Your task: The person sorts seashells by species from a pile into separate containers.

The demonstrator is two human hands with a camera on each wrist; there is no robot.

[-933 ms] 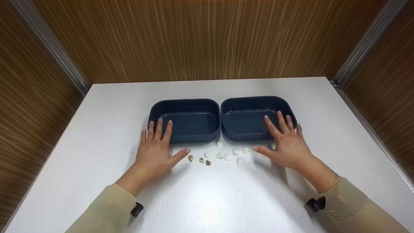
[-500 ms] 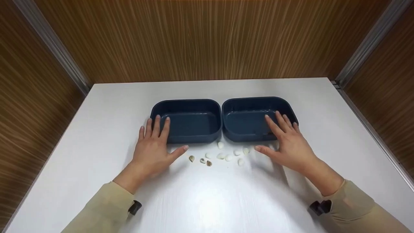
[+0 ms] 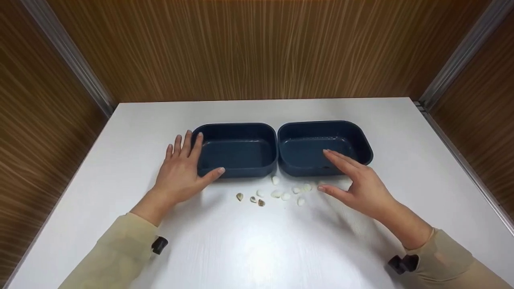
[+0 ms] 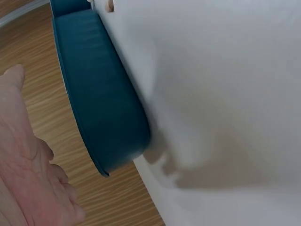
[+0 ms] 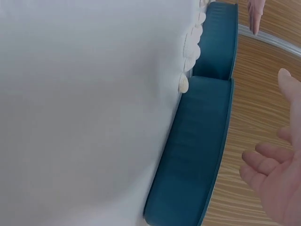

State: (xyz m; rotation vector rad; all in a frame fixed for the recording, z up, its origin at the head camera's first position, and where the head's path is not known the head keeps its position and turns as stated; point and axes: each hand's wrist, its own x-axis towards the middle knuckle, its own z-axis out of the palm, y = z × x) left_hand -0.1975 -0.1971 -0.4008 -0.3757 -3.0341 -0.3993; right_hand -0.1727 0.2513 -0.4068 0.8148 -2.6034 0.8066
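Two dark blue rectangular boxes stand side by side, a left box [image 3: 237, 154] and a right box [image 3: 309, 148]. Along their near side lie several small white shells [image 3: 276, 194] and, further left, a few brownish shells [image 3: 239, 196]. My left hand [image 3: 176, 172] is spread over the near left corner of the left box, holding nothing. With fingers together and thumb apart, my right hand [image 3: 363, 188] hovers by the near right part of the right box. In the right wrist view a ridged pale shell [image 5: 183, 84] lies by the box wall [image 5: 193, 150].
The boxes and shells are on a white table [image 3: 257, 241]. A brown wood-grain panel [image 3: 257, 48] rises behind it, with more panels at both sides. Black straps [image 3: 159, 245] show at the sleeve cuffs.
My left hand has shifted left and slightly away from me, off the shells. The right hand's spread fingers have drawn together and dropped a little toward the near rim. Shells and boxes stay put.
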